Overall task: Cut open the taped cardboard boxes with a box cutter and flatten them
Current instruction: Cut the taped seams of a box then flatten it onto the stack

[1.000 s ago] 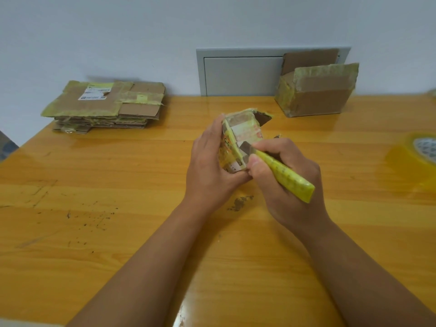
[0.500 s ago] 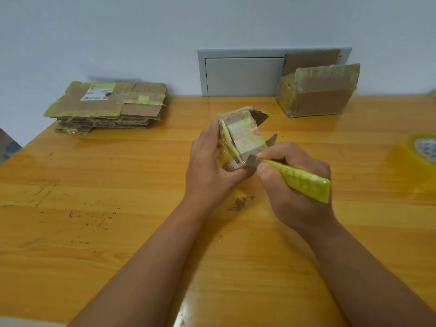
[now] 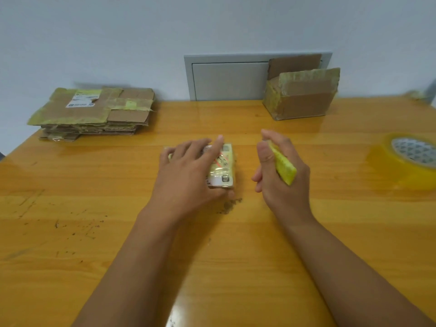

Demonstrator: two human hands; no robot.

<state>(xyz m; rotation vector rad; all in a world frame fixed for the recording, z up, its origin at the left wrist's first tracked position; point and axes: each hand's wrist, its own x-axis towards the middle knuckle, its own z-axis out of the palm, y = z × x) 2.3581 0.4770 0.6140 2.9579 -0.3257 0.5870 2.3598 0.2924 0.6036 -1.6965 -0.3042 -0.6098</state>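
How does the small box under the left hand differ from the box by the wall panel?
The small box lies pressed flat on the table under the left hand; the box by the wall panel stands with a flap up. The small box is smaller and bears printed labels; the far one shows plain brown cardboard. Both carry yellowish tape.

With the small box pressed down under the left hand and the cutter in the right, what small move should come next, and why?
Probably slide the small box over to the stack at back left. It looks flat on the table under the left hand, while the right hand grips the cutter clear of it. The box at the back still stands uncut.
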